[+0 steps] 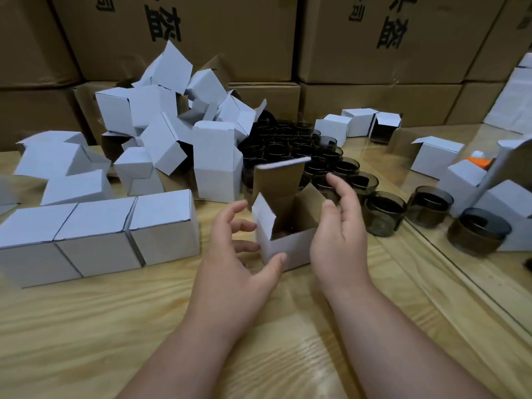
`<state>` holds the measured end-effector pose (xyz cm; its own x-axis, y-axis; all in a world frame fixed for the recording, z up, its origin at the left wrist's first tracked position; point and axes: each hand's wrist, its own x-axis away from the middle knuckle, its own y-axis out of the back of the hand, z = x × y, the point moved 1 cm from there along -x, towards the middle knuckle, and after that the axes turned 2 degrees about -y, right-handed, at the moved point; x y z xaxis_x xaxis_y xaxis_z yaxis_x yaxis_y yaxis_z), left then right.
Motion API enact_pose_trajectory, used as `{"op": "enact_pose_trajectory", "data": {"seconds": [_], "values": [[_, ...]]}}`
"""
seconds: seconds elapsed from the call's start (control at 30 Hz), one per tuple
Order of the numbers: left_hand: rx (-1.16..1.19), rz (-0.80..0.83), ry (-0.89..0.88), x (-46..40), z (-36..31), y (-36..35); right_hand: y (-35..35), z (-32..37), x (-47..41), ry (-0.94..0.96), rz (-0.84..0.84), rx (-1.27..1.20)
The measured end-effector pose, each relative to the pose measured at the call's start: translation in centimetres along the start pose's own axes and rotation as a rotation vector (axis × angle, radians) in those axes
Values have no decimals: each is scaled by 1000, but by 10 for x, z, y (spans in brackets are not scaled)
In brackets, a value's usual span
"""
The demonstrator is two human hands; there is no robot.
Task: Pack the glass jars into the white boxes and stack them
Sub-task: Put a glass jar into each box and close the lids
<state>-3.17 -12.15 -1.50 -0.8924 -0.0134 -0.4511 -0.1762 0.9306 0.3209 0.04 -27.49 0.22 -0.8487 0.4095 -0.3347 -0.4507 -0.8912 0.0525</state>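
A small white box (288,249) stands open on the wooden table (86,326) in front of me, its lid flap up and a dark jar partly visible inside. My left hand (239,254) sits at the box's left side with fingers loosely spread and the thumb touching its front face. My right hand (336,226) hovers at the box's right side, fingers relaxed and holding nothing. Several dark glass jars (296,145) cluster behind the box. Three closed white boxes (98,234) stand in a row to the left.
A heap of empty white boxes (161,116) lies at the back left. Brown cartons (374,38) wall off the rear. A mirror edge (449,254) runs along the right, reflecting jars and boxes. More white boxes (357,122) sit behind the jars.
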Motion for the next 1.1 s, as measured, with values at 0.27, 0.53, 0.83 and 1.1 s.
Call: {"op": "enact_pose_trajectory", "data": {"seconds": [0.27,0.53,0.83,1.1], "values": [[-4,21,-36,1,0,-1,1,0,1,-28,55,82],[-9,17,-16,0,-7,2,4,2,4,-16,120,50],[-68,28,61,0,1,3,22,12,-6,144,3,72],[-67,22,94,0,0,4,64,1,-38,-117,-345,529]]}}
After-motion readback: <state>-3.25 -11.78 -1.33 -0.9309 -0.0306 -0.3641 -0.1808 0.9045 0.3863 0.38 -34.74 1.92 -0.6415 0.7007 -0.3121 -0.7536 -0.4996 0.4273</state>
